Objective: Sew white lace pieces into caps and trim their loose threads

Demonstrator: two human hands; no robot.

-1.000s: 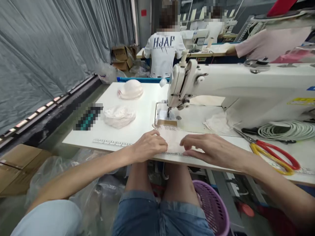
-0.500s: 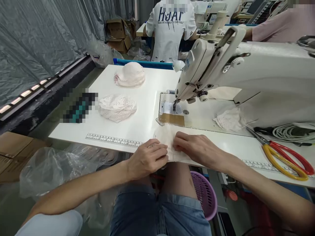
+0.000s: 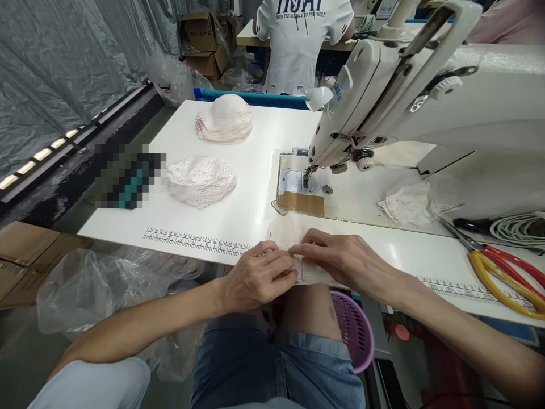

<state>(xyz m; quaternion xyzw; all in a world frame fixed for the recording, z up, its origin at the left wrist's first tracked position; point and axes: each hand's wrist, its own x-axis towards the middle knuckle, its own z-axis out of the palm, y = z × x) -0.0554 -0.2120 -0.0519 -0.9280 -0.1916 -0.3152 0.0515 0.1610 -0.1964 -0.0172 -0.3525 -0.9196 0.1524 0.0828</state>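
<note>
A pale, thin piece of fabric [image 3: 288,228] lies at the table's front edge, below the sewing machine's needle area. My left hand [image 3: 260,274] is closed on its left side, fingers curled. From the right, my right hand [image 3: 336,255] pinches the same fabric, its fingertips close to those of the left. Both hands cover much of the piece. Just beyond stands the sewing machine [image 3: 353,108], its presser foot [image 3: 307,177] over the metal plate, with no fabric seen under it.
A stack of pale cup-shaped pieces [image 3: 225,118] and a lace stack [image 3: 201,180] sit left. White fabric scraps [image 3: 409,203], scissors [image 3: 502,270] and a coiled cable [image 3: 519,233] lie right. A purple basket [image 3: 352,329] stands below. A person [image 3: 293,51] sits ahead.
My right hand has shifted left across the fabric, with its fingers reaching nearer my left hand. My left hand keeps its hold. The camera view has moved slightly.
</note>
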